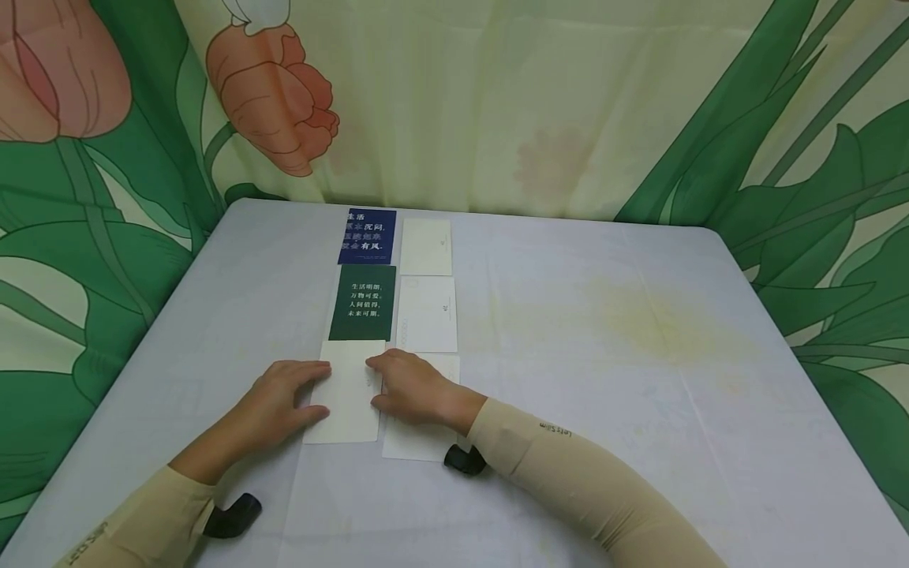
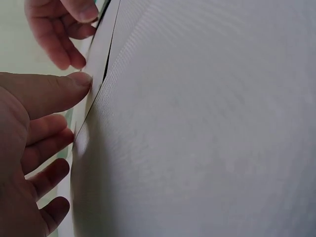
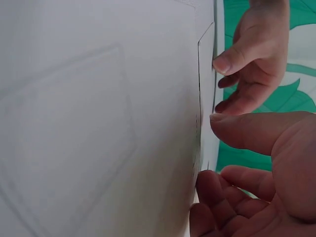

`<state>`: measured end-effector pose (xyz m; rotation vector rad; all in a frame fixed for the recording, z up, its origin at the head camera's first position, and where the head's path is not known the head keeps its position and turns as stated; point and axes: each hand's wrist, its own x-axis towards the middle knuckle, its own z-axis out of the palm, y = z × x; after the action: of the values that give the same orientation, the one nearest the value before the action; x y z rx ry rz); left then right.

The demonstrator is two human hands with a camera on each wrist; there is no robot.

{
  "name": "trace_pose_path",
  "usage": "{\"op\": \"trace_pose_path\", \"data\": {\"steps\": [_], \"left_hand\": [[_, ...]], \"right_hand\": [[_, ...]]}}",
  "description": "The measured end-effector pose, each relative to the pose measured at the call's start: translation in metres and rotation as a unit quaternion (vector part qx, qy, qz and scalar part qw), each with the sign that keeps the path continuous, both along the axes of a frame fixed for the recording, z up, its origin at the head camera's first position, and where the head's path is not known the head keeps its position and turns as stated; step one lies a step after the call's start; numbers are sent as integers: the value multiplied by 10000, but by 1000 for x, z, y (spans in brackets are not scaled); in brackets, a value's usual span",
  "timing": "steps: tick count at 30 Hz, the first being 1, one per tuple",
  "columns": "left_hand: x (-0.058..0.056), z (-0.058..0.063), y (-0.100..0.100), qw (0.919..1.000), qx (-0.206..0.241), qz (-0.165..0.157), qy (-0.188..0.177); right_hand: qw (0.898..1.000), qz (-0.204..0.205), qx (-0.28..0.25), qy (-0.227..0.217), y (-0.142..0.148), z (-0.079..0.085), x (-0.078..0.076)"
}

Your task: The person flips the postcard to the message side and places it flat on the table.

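Note:
A white card [image 1: 346, 394] lies at the near end of the left column of cards, between my two hands. At its left edge, my left hand [image 1: 273, 402] rests thumb and fingertips, spread apart. My right hand [image 1: 412, 385] touches the card's right edge with thumb and index finger and covers part of the white card [image 1: 419, 443] beside it. The left wrist view has the left thumb [image 2: 74, 88] at the card edge; the right wrist view has the right thumb [image 3: 234, 129] at the opposite edge.
Beyond the near card lie a green card [image 1: 364, 304] and a dark blue card [image 1: 368, 237], both with white writing. To their right are two pale cards, one nearer [image 1: 428, 314], one farther [image 1: 426, 247]. A white cloth covers the table [image 1: 604, 355]; a floral curtain [image 1: 461, 95] hangs behind.

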<state>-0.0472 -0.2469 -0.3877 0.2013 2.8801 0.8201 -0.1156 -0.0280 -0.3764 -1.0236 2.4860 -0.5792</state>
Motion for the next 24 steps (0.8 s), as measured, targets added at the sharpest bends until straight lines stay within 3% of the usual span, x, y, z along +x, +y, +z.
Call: {"op": "trace_pose_path", "data": {"steps": [9,24], "left_hand": [[3,1,0,9999,-81,-18,-96],[5,1,1,9998,-183,-80,77]], "right_hand": [[9998,110,73,133,-1,0,-1],[9966,302,428,638,1,3,4]]}}
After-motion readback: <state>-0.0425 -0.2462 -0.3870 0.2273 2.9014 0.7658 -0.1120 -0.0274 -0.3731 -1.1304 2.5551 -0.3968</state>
